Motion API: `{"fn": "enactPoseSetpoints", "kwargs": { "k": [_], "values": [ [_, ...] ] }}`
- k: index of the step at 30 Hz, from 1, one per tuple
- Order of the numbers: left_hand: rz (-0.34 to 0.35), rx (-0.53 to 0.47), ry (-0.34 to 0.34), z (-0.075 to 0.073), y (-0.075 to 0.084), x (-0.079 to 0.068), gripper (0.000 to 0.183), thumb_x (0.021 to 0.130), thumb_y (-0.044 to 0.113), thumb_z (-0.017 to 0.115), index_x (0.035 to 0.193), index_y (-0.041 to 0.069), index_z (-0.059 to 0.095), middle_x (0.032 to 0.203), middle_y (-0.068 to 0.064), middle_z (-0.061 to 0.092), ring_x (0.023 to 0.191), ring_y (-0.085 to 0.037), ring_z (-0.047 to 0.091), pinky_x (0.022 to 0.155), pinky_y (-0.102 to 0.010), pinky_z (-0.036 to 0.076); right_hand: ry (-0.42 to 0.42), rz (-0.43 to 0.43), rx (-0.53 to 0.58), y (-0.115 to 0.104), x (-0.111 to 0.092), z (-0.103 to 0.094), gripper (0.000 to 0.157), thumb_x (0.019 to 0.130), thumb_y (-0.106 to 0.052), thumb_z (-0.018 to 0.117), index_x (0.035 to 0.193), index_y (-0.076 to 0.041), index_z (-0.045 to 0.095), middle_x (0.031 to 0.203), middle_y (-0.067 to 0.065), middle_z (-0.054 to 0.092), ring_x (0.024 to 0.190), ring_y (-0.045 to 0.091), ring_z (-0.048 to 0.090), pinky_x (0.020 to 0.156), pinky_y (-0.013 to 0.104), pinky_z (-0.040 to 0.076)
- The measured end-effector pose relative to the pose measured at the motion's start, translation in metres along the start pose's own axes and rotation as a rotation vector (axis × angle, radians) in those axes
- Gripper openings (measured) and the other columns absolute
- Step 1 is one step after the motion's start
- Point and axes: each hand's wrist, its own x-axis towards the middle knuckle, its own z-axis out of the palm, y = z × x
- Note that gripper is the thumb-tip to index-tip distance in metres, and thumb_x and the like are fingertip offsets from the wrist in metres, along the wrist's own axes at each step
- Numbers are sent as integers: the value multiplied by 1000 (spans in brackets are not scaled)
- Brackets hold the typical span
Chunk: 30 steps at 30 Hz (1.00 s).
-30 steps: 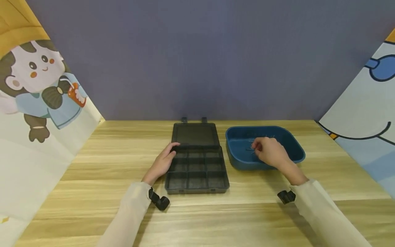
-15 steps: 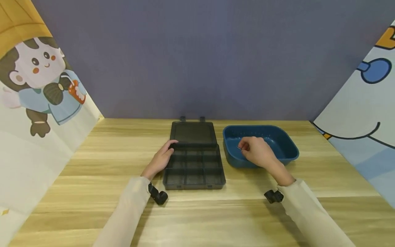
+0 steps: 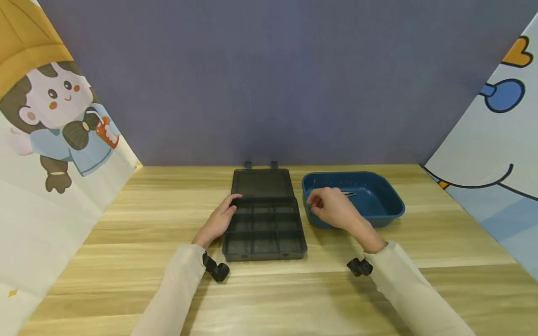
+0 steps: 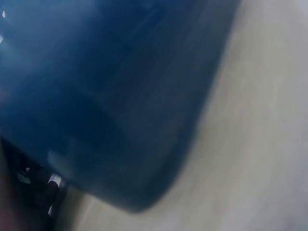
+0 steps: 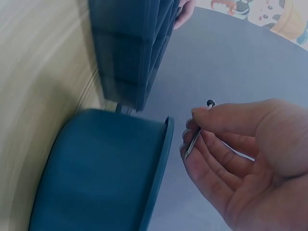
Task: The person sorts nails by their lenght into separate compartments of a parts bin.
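Observation:
My left hand point(image 3: 216, 224) rests at the left edge of a dark translucent compartment box point(image 3: 265, 256), fingers fairly straight, near the hinge of its raised lid point(image 3: 262, 184). A blurred dark blue surface point(image 4: 120, 120) fills much of the left wrist view. My right hand point(image 3: 334, 207) is over the left side of a blue plastic bin point(image 3: 383, 220). Between thumb and fingertips it pinches a small metal nail point(image 5: 193, 143), its round head up and its point down. Inside the bin lie several more nails point(image 3: 349, 194), partly hidden by the right hand.
Box and bin stand side by side on a light wooden table point(image 3: 147, 289), with a narrow gap between them. A grey-purple panel point(image 3: 269, 84) rises behind. Cartoon-printed walls flank the table left and right.
My right hand has lifted from the nails in the bin and moved left toward the bin's near-left rim, carrying a nail. The left hand has stayed at the box edge.

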Motion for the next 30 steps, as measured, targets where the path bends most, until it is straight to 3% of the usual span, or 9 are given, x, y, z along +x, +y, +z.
{"fn": "enactPoseSetpoints", "kwargs": {
  "k": [11,30],
  "values": [
    [2,-4,5,8,1,-3,42,102,16,32,143,13,38,156,-17,26,143,-36,23,113,-57,21,-46,-22,39,-15,8,12,8,84,0,66,91,-3,69,78,6,67,68,14,61,62,30,51],
    [23,13,20,4,-1,-2,42,102,14,30,143,10,37,154,-17,28,143,-36,24,113,-56,21,-125,-61,49,-29,26,33,10,83,-1,67,93,-1,70,78,3,67,67,10,59,61,26,50]
  ]
}}
